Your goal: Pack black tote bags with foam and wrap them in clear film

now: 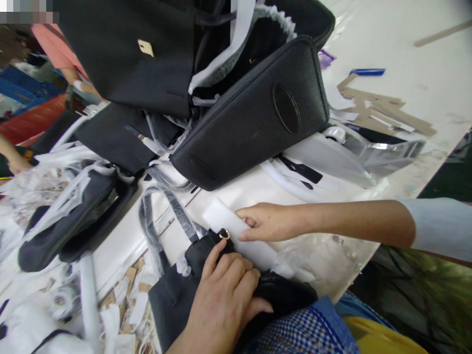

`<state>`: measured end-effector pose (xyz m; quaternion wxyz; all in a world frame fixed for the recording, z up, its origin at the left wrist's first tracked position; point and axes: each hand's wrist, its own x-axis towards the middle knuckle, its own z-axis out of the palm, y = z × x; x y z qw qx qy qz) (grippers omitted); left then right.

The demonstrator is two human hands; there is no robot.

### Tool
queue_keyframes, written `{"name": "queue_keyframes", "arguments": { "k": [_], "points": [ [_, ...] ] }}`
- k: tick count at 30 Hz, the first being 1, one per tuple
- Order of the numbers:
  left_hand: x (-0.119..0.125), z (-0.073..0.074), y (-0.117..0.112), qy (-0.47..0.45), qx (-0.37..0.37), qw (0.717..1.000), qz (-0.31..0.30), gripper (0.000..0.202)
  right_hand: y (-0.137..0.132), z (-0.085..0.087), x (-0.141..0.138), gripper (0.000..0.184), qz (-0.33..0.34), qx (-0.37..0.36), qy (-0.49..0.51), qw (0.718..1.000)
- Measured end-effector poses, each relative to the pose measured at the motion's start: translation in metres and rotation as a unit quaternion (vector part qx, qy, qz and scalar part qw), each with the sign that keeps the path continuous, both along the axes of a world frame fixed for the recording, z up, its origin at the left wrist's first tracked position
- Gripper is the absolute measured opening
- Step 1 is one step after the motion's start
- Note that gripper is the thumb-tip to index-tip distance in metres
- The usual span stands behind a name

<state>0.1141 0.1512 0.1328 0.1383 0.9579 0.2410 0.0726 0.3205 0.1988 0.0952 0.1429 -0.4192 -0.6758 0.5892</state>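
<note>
A small black handbag [173, 295] with a gold ring lies at the near table edge. My left hand [224, 295] rests on top of it, fingers curled together and pressing its upper edge just below the ring. My right hand [265, 222] reaches in from the right and pinches a white foam strip [224, 219] that lies across the bag's top. The bag's wrapped handle [162, 206] loops up and to the left of both hands.
A large black pebbled bag [254, 113] lies tilted just beyond my hands, with more black bags [125, 54] stacked behind and to the left [70, 221]. Cardboard strips [383, 110] and plastic wrap [372, 152] litter the white table [405, 44]. Another person in pink [59, 46] stands far left.
</note>
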Motion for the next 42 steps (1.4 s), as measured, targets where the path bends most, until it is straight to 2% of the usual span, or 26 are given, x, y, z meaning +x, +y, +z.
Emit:
{"name": "queue_keyframes", "arguments": {
  "k": [3,7,12,14,16,19,21,23,26,29,31,35,38,40,42],
  "points": [
    [-0.001,-0.003,0.003,0.001,-0.011,1.000,0.007,0.024,-0.006,-0.009,-0.001,0.027,0.016,-0.010,0.021,1.000],
    [-0.003,-0.004,0.005,-0.004,-0.030,1.000,0.004,0.023,-0.008,-0.019,0.006,0.026,0.055,-0.021,-0.027,0.998],
    [-0.003,-0.006,0.006,-0.012,-0.042,0.999,0.009,0.021,-0.010,-0.016,0.008,0.023,0.146,-0.036,-0.085,0.985],
    [-0.003,-0.007,0.006,-0.009,-0.045,0.999,0.012,0.022,-0.014,-0.012,0.004,0.032,0.168,-0.013,-0.120,0.978],
    [-0.002,-0.009,0.005,-0.004,-0.044,0.999,0.015,0.024,-0.021,-0.008,0.000,0.039,0.156,0.033,-0.144,0.977],
    [-0.002,-0.013,0.002,-0.014,-0.029,0.999,0.028,0.029,-0.030,-0.007,-0.003,0.035,0.066,0.112,-0.132,0.983],
    [-0.002,-0.017,0.000,-0.028,-0.019,0.999,0.038,0.032,-0.033,-0.011,-0.003,0.032,-0.013,0.111,-0.113,0.987],
    [-0.003,-0.021,-0.002,-0.042,-0.019,0.998,0.046,0.036,-0.033,-0.018,-0.002,0.030,-0.051,0.073,-0.083,0.993],
    [-0.005,-0.028,0.002,-0.050,-0.042,0.997,0.051,0.045,-0.030,-0.032,-0.005,0.021,-0.027,0.032,-0.022,0.999],
    [-0.007,-0.031,0.010,-0.037,-0.084,0.995,0.050,0.050,-0.027,-0.039,-0.010,0.020,-0.011,0.048,-0.003,0.999],
    [-0.008,-0.031,0.013,-0.025,-0.113,0.992,0.057,0.050,-0.025,-0.035,-0.011,0.021,0.015,0.067,-0.040,0.997],
    [-0.009,-0.030,0.011,-0.013,-0.125,0.989,0.074,0.043,-0.023,-0.011,-0.001,0.024,0.114,0.058,-0.128,0.983],
    [-0.011,-0.031,0.007,-0.022,-0.113,0.990,0.077,0.038,-0.027,-0.001,0.008,0.018,0.084,0.089,-0.182,0.976],
    [-0.013,-0.031,0.004,-0.034,-0.109,0.991,0.074,0.036,-0.029,-0.005,0.011,0.014,0.049,0.087,-0.190,0.977],
    [-0.014,-0.030,0.002,-0.045,-0.103,0.991,0.067,0.035,-0.032,-0.016,0.012,0.015,0.026,0.042,-0.156,0.987]
  ]
}}
